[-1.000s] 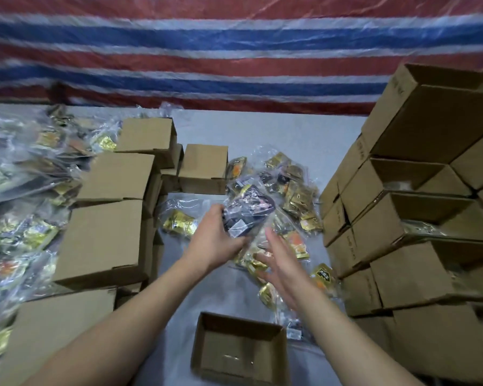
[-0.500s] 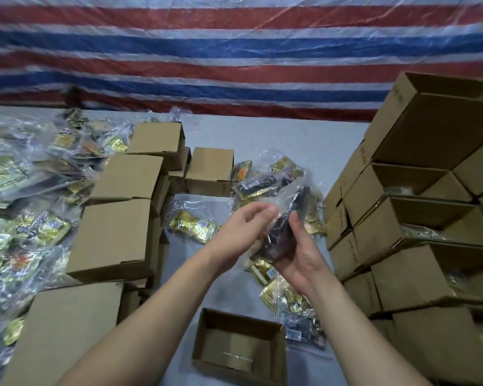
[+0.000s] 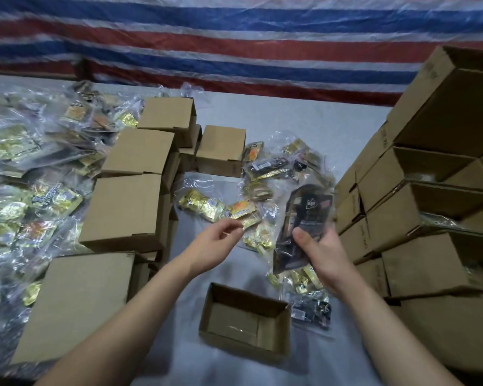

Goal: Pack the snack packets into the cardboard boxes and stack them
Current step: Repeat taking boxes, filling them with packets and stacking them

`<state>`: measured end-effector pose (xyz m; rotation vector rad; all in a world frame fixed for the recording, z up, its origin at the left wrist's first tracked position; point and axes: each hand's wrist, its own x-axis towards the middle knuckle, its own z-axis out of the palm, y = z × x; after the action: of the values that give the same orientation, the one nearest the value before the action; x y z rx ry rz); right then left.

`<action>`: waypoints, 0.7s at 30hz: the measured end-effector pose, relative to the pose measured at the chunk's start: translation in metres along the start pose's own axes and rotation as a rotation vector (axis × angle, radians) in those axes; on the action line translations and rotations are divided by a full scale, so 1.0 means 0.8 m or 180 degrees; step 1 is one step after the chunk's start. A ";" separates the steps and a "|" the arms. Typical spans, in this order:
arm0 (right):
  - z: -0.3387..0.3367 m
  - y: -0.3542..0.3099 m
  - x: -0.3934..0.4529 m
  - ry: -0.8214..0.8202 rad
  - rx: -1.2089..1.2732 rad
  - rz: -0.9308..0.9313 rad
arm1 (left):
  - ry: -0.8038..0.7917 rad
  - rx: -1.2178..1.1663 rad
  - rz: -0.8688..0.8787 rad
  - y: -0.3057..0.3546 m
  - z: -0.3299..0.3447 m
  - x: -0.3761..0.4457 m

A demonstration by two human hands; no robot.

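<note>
My right hand [image 3: 322,249] grips a clear bag of dark snack packets [image 3: 304,218], held upright above the table. Apart from it, my left hand [image 3: 216,243] hovers to the left with loosely curled fingers that hold nothing. Just below both hands an open cardboard box [image 3: 246,321] stands on the grey table, and I see nothing inside it. Loose gold and dark snack packets [image 3: 204,206] lie scattered beyond and beside the hands.
Closed cardboard boxes [image 3: 126,207] are piled at the left, with a heap of bagged packets [image 3: 25,174] beyond them. At the right, a tall stack of open-sided boxes [image 3: 418,204] holds packets. A striped tarpaulin [image 3: 234,37] hangs behind.
The bag passed from my left hand to my right. My left hand has let go and moved left; my right hand now holds the bag upright, further right.
</note>
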<state>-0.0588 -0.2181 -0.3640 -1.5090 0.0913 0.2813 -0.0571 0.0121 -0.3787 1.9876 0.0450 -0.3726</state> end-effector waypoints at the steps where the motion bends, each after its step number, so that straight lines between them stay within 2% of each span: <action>1: 0.002 0.004 -0.004 -0.0066 -0.0267 0.0010 | -0.0221 0.0285 -0.0194 -0.027 0.002 -0.006; 3: 0.008 0.013 -0.011 -0.0247 -0.0796 0.0051 | -0.0579 0.0665 -0.0491 -0.072 0.013 -0.019; 5: 0.015 0.025 -0.014 -0.0556 -0.1164 0.0124 | -0.0700 0.0785 -0.0657 -0.106 0.029 -0.030; 9: 0.029 0.047 -0.024 -0.1388 -0.1924 0.0240 | -0.0362 0.0020 -0.0717 -0.133 0.049 -0.042; 11: 0.032 0.050 -0.026 -0.1794 -0.2584 0.0036 | -0.0379 -0.0210 -0.0656 -0.139 0.055 -0.042; 14: 0.039 0.050 -0.026 -0.2214 -0.3563 -0.0415 | -0.0190 -0.0741 -0.0868 -0.142 0.061 -0.040; 17: 0.049 0.059 -0.030 -0.2357 -0.4310 -0.0466 | -0.0091 -0.0708 -0.0818 -0.145 0.066 -0.039; 21: 0.066 0.085 -0.027 -0.2677 -0.5383 0.0096 | 0.0111 -0.0427 -0.0747 -0.148 0.073 -0.040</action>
<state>-0.1023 -0.1658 -0.4214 -2.8592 -1.0409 1.1764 -0.1245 0.0159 -0.4964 1.8602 0.3198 -0.4733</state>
